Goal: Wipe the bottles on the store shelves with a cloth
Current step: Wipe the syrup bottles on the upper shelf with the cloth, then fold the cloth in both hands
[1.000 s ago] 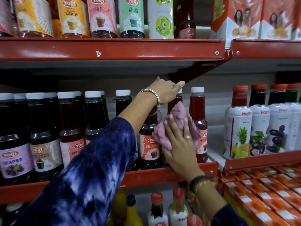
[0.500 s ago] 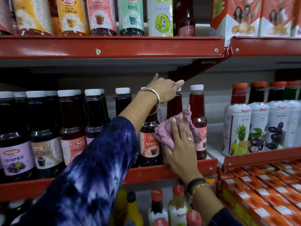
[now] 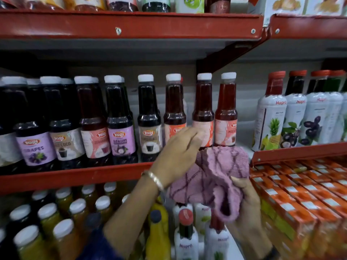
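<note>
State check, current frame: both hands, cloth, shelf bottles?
Pink towelling cloth: bunched, off the bottles.
Right hand: grips the cloth from below.
Left hand: fingers relaxed, at the cloth's upper edge.
White-capped dark syrup bottles: upright, capped, in a row on the red metal shelf.
Red-capped white-sleeved bottles: upright, capped.

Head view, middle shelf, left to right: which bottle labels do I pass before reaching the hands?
Grapes bottle → Coco bottle → Strawberry bottle → Kokum bottle → Chocolate bottle → left hand.
</note>
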A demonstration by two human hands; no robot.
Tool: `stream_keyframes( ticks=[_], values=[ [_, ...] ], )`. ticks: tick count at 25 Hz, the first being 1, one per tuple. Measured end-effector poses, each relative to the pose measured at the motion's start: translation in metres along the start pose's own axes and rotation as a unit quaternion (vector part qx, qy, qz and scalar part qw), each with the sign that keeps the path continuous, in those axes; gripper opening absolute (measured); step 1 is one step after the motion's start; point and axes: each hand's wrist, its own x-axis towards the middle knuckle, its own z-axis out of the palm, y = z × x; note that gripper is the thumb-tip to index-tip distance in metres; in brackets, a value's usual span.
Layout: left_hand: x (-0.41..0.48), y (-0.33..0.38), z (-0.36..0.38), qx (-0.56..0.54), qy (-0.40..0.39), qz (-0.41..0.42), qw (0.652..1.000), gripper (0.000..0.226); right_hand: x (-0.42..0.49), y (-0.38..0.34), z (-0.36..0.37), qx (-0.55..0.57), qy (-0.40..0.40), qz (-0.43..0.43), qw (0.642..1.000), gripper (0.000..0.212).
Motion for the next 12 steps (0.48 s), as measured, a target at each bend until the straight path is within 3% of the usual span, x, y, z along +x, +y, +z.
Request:
stream_keyframes(
  ticks=[1,3,5,6,7,8,9,10,12],
  values=[
    [-0.027,-0.008,0.006,-0.046,0.013,-0.062,0.997,0.031,-0.010,0.010,-0.001,0.021,0.013,-0.004,1.000,0.010],
    [-0.073,-0.026,0.013,-0.135,0.016,-0.225,0.965,0.053,-0.026,0.043,-0.011,0.021,0.022,-0.001,1.000,0.004],
    [-0.114,-0.046,0.016,-0.210,-0.005,-0.381,0.900,0.079,-0.036,0.087,-0.034,-0.049,0.048,0.048,0.996,0.046],
    [-0.133,-0.059,0.016,-0.259,-0.017,-0.427,0.866,0.080,-0.045,0.106,-0.037,-0.064,0.066,0.078,0.993,0.072],
    [-0.152,-0.068,0.013,-0.321,-0.031,-0.451,0.832,0.069,-0.053,0.123,-0.043,-0.047,0.072,0.110,0.990,0.086],
    [-0.168,-0.076,0.011,-0.373,-0.039,-0.463,0.803,0.054,-0.061,0.131,-0.038,-0.022,0.063,0.133,0.989,0.079],
    [-0.185,-0.082,0.008,-0.400,-0.030,-0.472,0.785,0.039,-0.065,0.143,-0.037,0.038,0.050,0.174,0.983,0.054],
    [-0.200,-0.089,0.004,-0.392,-0.003,-0.479,0.785,0.032,-0.068,0.151,-0.031,0.103,0.046,0.227,0.967,0.032],
    [-0.227,-0.099,-0.006,-0.334,0.062,-0.492,0.802,0.027,-0.074,0.180,-0.035,0.096,0.064,0.298,0.948,0.030]
  ],
)
